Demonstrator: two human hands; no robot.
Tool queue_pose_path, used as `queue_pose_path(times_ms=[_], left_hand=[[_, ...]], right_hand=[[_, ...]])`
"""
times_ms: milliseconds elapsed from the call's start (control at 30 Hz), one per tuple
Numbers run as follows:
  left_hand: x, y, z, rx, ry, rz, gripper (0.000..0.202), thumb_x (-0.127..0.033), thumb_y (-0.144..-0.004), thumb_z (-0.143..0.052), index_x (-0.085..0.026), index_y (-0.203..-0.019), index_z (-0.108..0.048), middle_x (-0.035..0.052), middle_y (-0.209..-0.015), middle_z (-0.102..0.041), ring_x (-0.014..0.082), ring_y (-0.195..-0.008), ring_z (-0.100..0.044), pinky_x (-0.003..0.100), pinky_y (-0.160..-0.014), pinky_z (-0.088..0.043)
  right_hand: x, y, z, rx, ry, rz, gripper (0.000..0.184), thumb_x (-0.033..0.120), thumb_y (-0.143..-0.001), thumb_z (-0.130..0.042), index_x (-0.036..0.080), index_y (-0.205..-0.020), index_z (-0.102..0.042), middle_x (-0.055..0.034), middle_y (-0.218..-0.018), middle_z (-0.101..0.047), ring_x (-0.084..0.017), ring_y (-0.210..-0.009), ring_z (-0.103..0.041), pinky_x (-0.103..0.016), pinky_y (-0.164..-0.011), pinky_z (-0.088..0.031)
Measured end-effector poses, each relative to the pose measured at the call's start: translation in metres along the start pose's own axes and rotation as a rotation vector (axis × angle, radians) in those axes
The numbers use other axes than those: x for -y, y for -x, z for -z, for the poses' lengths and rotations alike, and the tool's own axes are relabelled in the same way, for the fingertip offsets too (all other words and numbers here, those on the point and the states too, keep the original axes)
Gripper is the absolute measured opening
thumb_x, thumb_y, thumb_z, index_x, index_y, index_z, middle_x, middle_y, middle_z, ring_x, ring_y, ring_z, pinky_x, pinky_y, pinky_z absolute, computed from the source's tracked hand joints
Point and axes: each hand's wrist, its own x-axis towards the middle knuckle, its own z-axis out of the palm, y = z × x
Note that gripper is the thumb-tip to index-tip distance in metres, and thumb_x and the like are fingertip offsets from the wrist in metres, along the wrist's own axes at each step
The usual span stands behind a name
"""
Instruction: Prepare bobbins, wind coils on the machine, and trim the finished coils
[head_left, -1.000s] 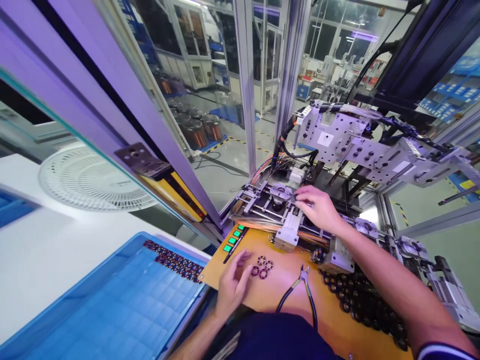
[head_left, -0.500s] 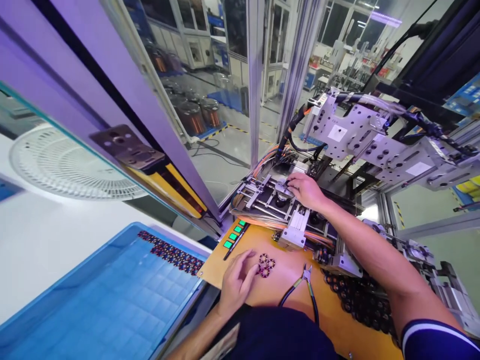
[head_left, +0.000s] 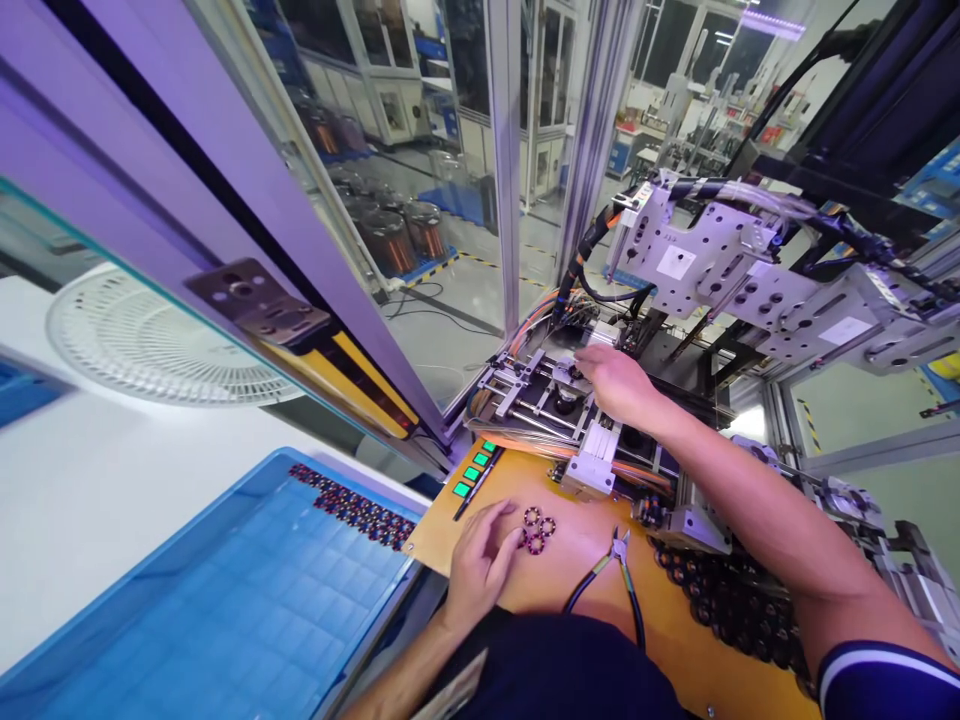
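Observation:
My left hand (head_left: pixel 480 562) rests at the front of the orange panel (head_left: pixel 570 595), fingers curved and thumb apart. Its thumb tip lies beside a small group of dark ring-shaped cores (head_left: pixel 535 544); one core is partly hidden by it. Further off, my right hand (head_left: pixel 613 382) reaches over the machine's metal fixture (head_left: pixel 564 375). Its fingertips are pressed together at the top of that fixture, and whatever is between them is too small to make out. Cutting pliers (head_left: pixel 619 550) with dark handles lie on the panel between my hands and body.
To the left, a blue tray (head_left: pixel 247 590) holds rows of cores (head_left: pixel 360 515). More dark parts (head_left: pixel 731 610) stand packed at the panel's right. Green buttons (head_left: pixel 471 473) line its left edge. A perforated machine plate (head_left: pixel 720 265) hangs behind my right arm; a white fan (head_left: pixel 165 340) stands left.
The view has shifted slightly, so everything sits a little differently in the picture. My right fingers have moved a little at the fixture; my left hand stays by the cores.

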Motion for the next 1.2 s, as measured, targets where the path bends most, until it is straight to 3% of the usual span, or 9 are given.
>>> queue_pose_path(times_ms=[133, 267, 433, 567, 700, 900, 1067, 1167, 1200], left_hand=[[-0.004, 0.001, -0.001, -0.023, -0.031, -0.039, 0.03, -0.033, -0.093, -0.056, -0.018, -0.119, -0.059, 0.0109, -0.106, -0.074, 0.0253, -0.1, -0.07, 0.042, -0.09, -0.057], [-0.014, -0.014, 0.014, -0.059, -0.104, -0.118, 0.029, -0.032, -0.095, -0.052, -0.018, -0.119, -0.06, 0.0108, -0.105, -0.074, 0.0253, -0.099, -0.071, 0.042, -0.088, -0.058], [-0.046, -0.099, 0.033, -0.004, -0.232, -0.333, 0.038, -0.032, -0.097, -0.049, -0.018, -0.131, -0.056, 0.0148, -0.13, -0.066, 0.0295, -0.125, -0.058, 0.051, -0.106, -0.044], [-0.078, -0.179, 0.019, 0.187, -0.315, -0.509, 0.043, -0.032, -0.095, -0.052, -0.016, -0.135, -0.055, 0.0128, -0.146, -0.054, 0.0297, -0.143, -0.039, 0.051, -0.114, -0.033], [-0.09, -0.212, -0.004, 0.297, -0.386, -0.559, 0.043, -0.03, -0.094, -0.053, -0.012, -0.134, -0.055, 0.0138, -0.147, -0.053, 0.0297, -0.147, -0.031, 0.053, -0.119, -0.021], [-0.078, -0.208, -0.017, 0.357, -0.468, -0.529, 0.045, -0.032, -0.098, -0.044, -0.009, -0.137, -0.051, 0.0169, -0.15, -0.048, 0.0323, -0.146, -0.031, 0.059, -0.117, -0.019], [-0.091, -0.212, -0.003, 0.39, -0.472, -0.543, 0.057, -0.045, -0.098, -0.04, -0.007, -0.141, -0.044, 0.0196, -0.151, -0.045, 0.0366, -0.148, -0.025, 0.063, -0.114, -0.024], [-0.121, -0.187, 0.018, 0.258, -0.352, -0.544, 0.067, -0.05, -0.096, -0.045, -0.006, -0.146, -0.037, 0.0192, -0.156, -0.037, 0.035, -0.148, -0.026, 0.059, -0.116, -0.026], [-0.131, -0.172, 0.026, 0.197, -0.283, -0.533, 0.064, -0.048, -0.095, -0.047, -0.009, -0.145, -0.039, 0.0164, -0.155, -0.041, 0.0323, -0.146, -0.032, 0.057, -0.117, -0.028]], right_hand=[[0.005, 0.019, -0.001, -0.004, 0.046, 0.037, 0.038, -0.003, -0.081, -0.051, 0.007, -0.113, -0.07, -0.0188, -0.13, -0.063, -0.032, -0.128, -0.055, -0.046, -0.103, -0.049], [0.019, 0.046, 0.014, -0.152, 0.071, 0.052, 0.054, -0.006, -0.08, -0.042, 0.005, -0.129, -0.06, -0.0184, -0.142, -0.054, -0.029, -0.135, -0.048, -0.047, -0.112, -0.045], [0.057, 0.119, 0.047, -0.434, 0.064, 0.103, 0.063, -0.002, -0.088, -0.036, 0.017, -0.148, -0.04, -0.0125, -0.149, -0.046, -0.025, -0.139, -0.044, -0.052, -0.114, -0.043], [0.088, 0.192, 0.053, -0.595, 0.061, 0.034, 0.068, 0.001, -0.088, -0.049, 0.028, -0.149, -0.039, -0.0088, -0.148, -0.048, -0.029, -0.13, -0.053, -0.053, -0.106, -0.051], [0.101, 0.269, 0.033, -0.651, 0.049, -0.226, 0.062, 0.005, -0.087, -0.058, 0.031, -0.143, -0.049, -0.0081, -0.135, -0.06, -0.029, -0.116, -0.063, -0.05, -0.096, -0.056], [0.105, 0.354, -0.031, -0.608, -0.037, -0.549, 0.035, 0.017, -0.093, -0.054, 0.023, -0.126, -0.064, -0.0093, -0.112, -0.071, -0.025, -0.099, -0.069, -0.044, -0.089, -0.057], [0.096, 0.352, -0.081, -0.515, -0.066, -0.619, 0.027, 0.023, -0.095, -0.053, 0.021, -0.117, -0.068, -0.01, -0.104, -0.072, -0.025, -0.096, -0.068, -0.044, -0.087, -0.058], [0.083, 0.334, -0.098, -0.479, -0.087, -0.628, 0.024, 0.024, -0.094, -0.055, 0.021, -0.113, -0.07, -0.0102, -0.099, -0.07, -0.025, -0.094, -0.065, -0.045, -0.087, -0.055], [0.078, 0.328, -0.101, -0.472, -0.098, -0.63, 0.023, 0.024, -0.094, -0.056, 0.021, -0.111, -0.071, -0.0099, -0.097, -0.069, -0.025, -0.093, -0.064, -0.044, -0.085, -0.055]])
